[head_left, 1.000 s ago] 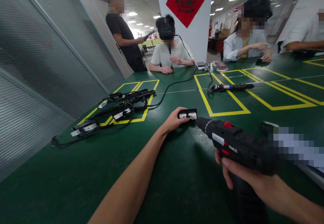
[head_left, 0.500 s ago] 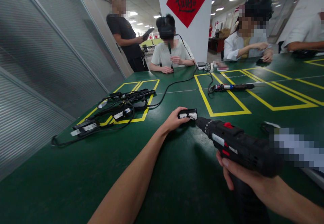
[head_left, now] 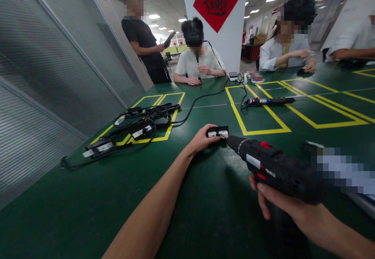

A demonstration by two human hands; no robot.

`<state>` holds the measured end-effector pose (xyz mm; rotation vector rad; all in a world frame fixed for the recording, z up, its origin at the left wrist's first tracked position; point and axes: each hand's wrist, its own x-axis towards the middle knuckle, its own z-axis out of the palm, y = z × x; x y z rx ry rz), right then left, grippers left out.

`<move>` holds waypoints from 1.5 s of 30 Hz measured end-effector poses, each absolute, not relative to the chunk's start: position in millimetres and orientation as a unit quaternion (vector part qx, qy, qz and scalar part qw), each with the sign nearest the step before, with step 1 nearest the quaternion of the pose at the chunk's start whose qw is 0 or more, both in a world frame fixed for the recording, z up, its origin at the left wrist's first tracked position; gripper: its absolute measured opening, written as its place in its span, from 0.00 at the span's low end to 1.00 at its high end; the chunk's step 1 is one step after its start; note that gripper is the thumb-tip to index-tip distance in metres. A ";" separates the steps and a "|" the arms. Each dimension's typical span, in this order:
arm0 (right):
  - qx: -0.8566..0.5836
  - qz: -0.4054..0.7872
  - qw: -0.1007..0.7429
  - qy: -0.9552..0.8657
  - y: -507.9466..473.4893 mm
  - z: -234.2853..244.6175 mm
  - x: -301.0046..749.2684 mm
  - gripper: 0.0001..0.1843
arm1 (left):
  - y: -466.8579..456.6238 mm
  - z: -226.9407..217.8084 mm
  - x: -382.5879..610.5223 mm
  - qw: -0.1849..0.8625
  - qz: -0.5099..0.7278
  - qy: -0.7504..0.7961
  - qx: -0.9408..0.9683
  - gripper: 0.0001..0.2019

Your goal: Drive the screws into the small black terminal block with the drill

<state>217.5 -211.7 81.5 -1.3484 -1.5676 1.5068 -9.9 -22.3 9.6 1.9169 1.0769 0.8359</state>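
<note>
My left hand (head_left: 202, 138) reaches forward and grips a small black block with white labels (head_left: 218, 133) that lies on the green table (head_left: 88, 196). My right hand (head_left: 271, 200) is wrapped round the grip of a black cordless drill with red buttons (head_left: 275, 169). The drill's nose points left and forward, and its tip touches the right end of the small block.
A heap of black cables and labelled black units (head_left: 137, 128) lies in a yellow-taped box to the left. A corded driver (head_left: 268, 101) rests in another yellow box ahead. Several people sit or stand at the table's far side. A glass partition runs along the left.
</note>
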 end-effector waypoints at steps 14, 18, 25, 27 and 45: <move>-0.503 0.576 0.293 -0.575 -211.8 78.3 217.7 0.13 | -22.9 10.1 -9.5 0.381 0.330 0.430 0.749 0.25; -0.508 0.579 0.289 -0.569 -211.8 77.9 218.2 0.12 | -23.1 9.4 -9.4 0.383 0.331 0.432 0.746 0.25; -0.511 0.570 0.289 -0.575 -211.1 80.2 216.3 0.12 | -22.7 7.5 -8.9 0.372 0.335 0.436 0.748 0.25; -0.515 0.568 0.287 -0.574 -211.2 80.4 216.2 0.12 | -23.2 8.2 -8.5 0.372 0.331 0.439 0.748 0.25; -0.512 0.569 0.296 -0.572 -211.3 81.1 216.1 0.12 | -25.3 9.2 -7.9 0.359 0.329 0.442 0.754 0.26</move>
